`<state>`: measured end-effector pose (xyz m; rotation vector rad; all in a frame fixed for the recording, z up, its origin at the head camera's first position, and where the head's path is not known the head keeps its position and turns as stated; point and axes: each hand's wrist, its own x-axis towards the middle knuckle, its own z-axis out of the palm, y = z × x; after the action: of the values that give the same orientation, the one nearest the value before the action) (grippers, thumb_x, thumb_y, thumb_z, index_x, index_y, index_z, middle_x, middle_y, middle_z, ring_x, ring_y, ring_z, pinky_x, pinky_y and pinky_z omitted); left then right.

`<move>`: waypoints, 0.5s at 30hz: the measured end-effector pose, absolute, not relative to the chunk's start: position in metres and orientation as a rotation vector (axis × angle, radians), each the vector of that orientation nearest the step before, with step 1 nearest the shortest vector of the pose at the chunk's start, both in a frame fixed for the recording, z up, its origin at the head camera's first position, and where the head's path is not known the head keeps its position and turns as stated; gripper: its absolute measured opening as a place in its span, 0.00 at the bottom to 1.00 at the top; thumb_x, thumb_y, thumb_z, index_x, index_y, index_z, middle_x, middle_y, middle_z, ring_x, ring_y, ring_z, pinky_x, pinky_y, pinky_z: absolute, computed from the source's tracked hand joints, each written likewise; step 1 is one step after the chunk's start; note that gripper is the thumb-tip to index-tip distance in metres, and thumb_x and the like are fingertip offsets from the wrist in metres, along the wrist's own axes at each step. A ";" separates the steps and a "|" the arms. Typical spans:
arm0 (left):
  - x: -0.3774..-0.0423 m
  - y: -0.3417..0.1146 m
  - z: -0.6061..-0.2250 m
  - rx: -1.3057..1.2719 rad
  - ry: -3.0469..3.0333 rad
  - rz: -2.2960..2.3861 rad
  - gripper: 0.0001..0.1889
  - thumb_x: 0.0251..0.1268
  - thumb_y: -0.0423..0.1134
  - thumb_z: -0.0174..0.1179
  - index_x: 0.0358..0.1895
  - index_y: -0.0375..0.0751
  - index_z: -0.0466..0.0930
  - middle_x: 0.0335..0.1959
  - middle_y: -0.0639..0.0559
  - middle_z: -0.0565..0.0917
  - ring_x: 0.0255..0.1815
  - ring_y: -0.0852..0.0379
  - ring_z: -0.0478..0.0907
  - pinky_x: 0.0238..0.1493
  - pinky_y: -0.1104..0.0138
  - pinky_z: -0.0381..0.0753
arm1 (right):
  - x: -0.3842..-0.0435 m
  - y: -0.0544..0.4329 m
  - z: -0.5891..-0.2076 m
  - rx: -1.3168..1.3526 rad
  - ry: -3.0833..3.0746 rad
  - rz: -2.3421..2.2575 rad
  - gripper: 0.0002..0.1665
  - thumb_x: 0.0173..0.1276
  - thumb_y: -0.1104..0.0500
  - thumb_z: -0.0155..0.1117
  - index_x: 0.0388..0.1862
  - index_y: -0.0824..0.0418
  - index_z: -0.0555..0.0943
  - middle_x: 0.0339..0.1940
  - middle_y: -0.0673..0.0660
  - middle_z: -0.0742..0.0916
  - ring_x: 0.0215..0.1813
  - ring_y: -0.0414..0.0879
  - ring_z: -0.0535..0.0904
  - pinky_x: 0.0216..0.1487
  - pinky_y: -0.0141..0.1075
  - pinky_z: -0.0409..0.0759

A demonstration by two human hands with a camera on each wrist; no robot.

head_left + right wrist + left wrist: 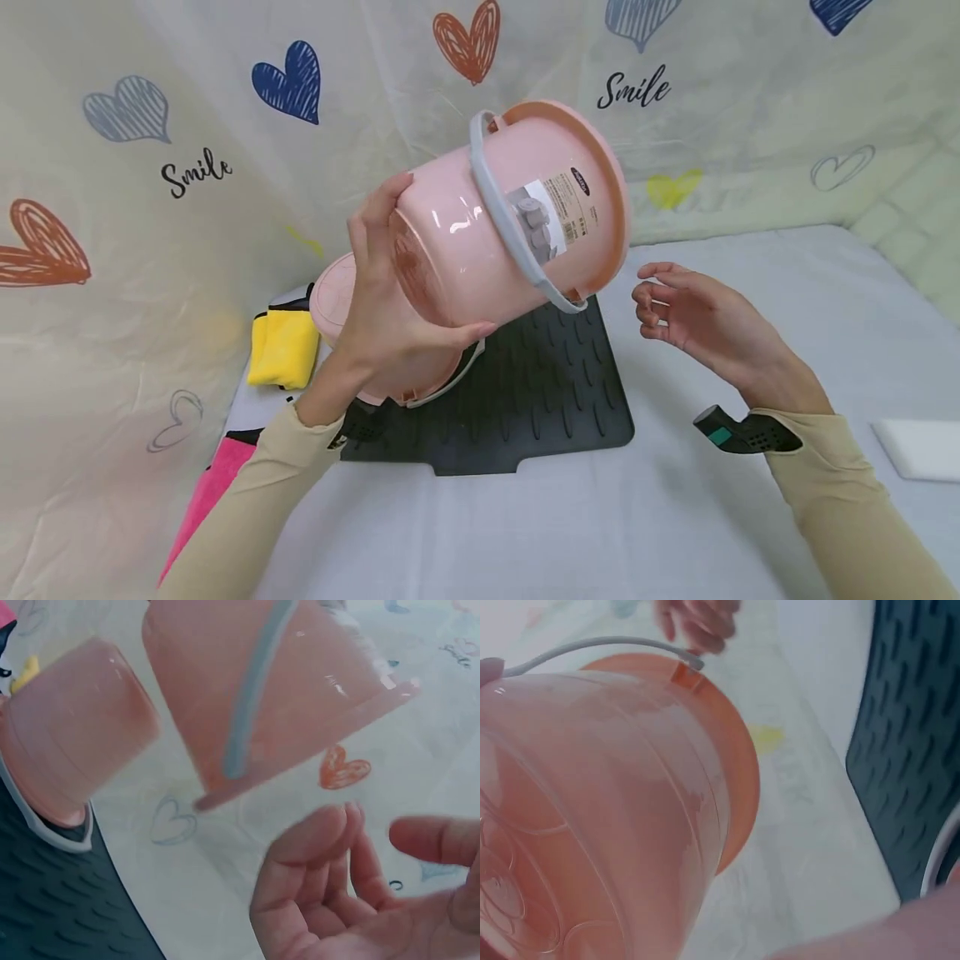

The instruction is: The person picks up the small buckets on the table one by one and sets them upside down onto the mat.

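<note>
A pink bucket (457, 225) with a grey handle (510, 221) and a printed label (558, 217) is tilted on its side above the mat. My left hand (386, 300) grips it by the base end, thumb below and fingers behind the far edge. Its rim points to the upper right. My right hand (697, 321) hangs loosely curled to the right of the rim, apart from the bucket and holding nothing. Behind my left hand, a second pink bucket (79, 727) is at the mat, its base toward the upper left and mostly hidden in the head view.
The black ridged mat (525, 408) lies on a white-covered table (712, 517). On the left are a folded yellow cloth (283, 350) and a pink cloth (217, 483). A white flat object (918, 450) sits at the right edge. A heart-printed curtain (375, 83) hangs behind.
</note>
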<state>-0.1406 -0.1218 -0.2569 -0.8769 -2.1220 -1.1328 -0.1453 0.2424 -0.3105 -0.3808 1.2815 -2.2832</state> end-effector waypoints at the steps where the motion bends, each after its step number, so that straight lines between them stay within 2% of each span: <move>1: -0.141 -0.121 -0.255 -0.899 -2.122 -1.081 0.68 0.32 0.59 0.85 0.80 0.49 0.51 0.76 0.41 0.55 0.78 0.54 0.53 0.68 0.54 0.74 | -0.146 0.245 -0.310 -0.413 1.312 -2.261 0.16 0.88 0.62 0.38 0.53 0.61 0.76 0.37 0.54 0.79 0.37 0.47 0.73 0.42 0.37 0.75; 4: -0.142 -0.119 -0.250 -0.940 -2.129 -0.897 0.67 0.27 0.61 0.86 0.77 0.53 0.56 0.75 0.34 0.53 0.79 0.51 0.48 0.69 0.52 0.71 | -0.147 0.252 -0.309 -0.503 1.423 -2.190 0.14 0.88 0.63 0.36 0.52 0.60 0.73 0.35 0.53 0.78 0.32 0.50 0.67 0.38 0.39 0.71; 7: -0.142 -0.115 -0.248 -0.991 -2.142 -0.782 0.65 0.26 0.64 0.85 0.75 0.56 0.60 0.75 0.30 0.52 0.79 0.47 0.47 0.67 0.49 0.70 | -0.147 0.258 -0.310 -0.544 1.483 -2.141 0.13 0.87 0.63 0.36 0.53 0.61 0.72 0.34 0.53 0.77 0.32 0.50 0.65 0.37 0.40 0.69; 10: -0.142 -0.111 -0.247 -1.049 -2.171 -0.704 0.64 0.25 0.67 0.85 0.75 0.57 0.61 0.75 0.30 0.53 0.79 0.43 0.48 0.65 0.46 0.68 | -0.147 0.263 -0.312 -0.549 1.505 -2.125 0.12 0.87 0.64 0.36 0.53 0.61 0.70 0.33 0.52 0.77 0.32 0.49 0.68 0.37 0.41 0.69; 15: -0.148 -0.104 -0.249 -1.140 -2.266 -0.555 0.63 0.28 0.71 0.80 0.76 0.58 0.62 0.76 0.31 0.54 0.80 0.40 0.49 0.68 0.41 0.62 | -0.147 0.272 -0.314 -0.567 1.481 -2.147 0.12 0.87 0.66 0.34 0.52 0.63 0.70 0.32 0.53 0.76 0.31 0.51 0.65 0.38 0.45 0.59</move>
<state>-0.1483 -0.1042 -0.2492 -1.1397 -2.2661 -0.5552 -0.1465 0.2725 -0.3143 -0.5673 1.4812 -2.1470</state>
